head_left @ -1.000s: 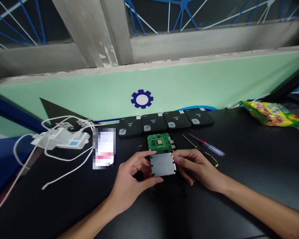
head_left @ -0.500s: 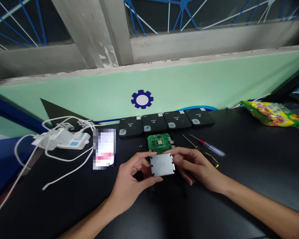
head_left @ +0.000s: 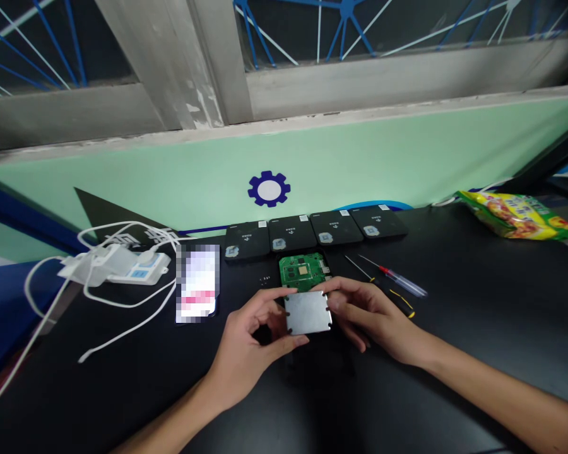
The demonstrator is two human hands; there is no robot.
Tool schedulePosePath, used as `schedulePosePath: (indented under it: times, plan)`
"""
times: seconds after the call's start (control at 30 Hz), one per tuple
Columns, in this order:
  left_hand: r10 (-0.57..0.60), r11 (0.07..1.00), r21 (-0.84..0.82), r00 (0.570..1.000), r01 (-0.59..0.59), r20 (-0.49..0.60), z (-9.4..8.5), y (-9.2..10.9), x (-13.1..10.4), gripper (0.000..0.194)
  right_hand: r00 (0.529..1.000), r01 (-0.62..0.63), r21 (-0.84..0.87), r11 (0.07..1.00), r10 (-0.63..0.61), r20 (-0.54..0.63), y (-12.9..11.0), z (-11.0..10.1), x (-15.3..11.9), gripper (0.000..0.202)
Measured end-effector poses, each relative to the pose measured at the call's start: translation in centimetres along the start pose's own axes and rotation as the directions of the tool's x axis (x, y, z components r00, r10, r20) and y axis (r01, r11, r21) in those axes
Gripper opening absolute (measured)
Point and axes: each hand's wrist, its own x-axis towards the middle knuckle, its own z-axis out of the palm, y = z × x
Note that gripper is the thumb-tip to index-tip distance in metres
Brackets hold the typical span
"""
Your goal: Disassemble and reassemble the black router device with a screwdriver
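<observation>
Head view shows the left hand (head_left: pixel 250 334) spanning the metal plate (head_left: pixel 308 313), fingertip at the top edge, thumb below; the right hand (head_left: pixel 378 315) pinches its right edge, both closed only to the plate's size; the plate is just in front of the green circuit board (head_left: pixel 303 271), overlapping its near part in view; work looks partway, the board exposed, the plate unfastened, tiny loose pieces (head_left: pixel 265 279) lying beside; its broad face points toward the camera, long axis roughly left to right.

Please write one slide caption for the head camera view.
Left hand and right hand hold a notched metal plate near a green circuit board.
</observation>
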Motion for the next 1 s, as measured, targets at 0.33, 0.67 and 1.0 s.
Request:
schedulePosePath:
  times: [0.33, 0.67, 1.0]
  plan:
    - [0.021, 1.0, 0.007, 1.0, -0.021, 0.001, -0.1, -0.2, -0.3, 0.061, 1.0, 0.011, 0.009, 1.0, -0.011, 0.001, 0.2, 0.0, -0.1, 0.033]
    - [0.02, 1.0, 0.016, 1.0, -0.02, 0.013, -0.2, -0.4, -0.3, 0.056, 1.0, 0.018, -0.008, 1.0, -0.018, -0.009, -0.2, 0.2, -0.1, 0.034]
    - [0.087, 0.994, 0.066, 0.996, -0.088, 0.013, -0.4, -0.3, -0.3, 0.062, 0.999, 0.049, -0.004, 0.999, -0.049, 0.003, -0.8, 0.6, -0.1, 0.029]
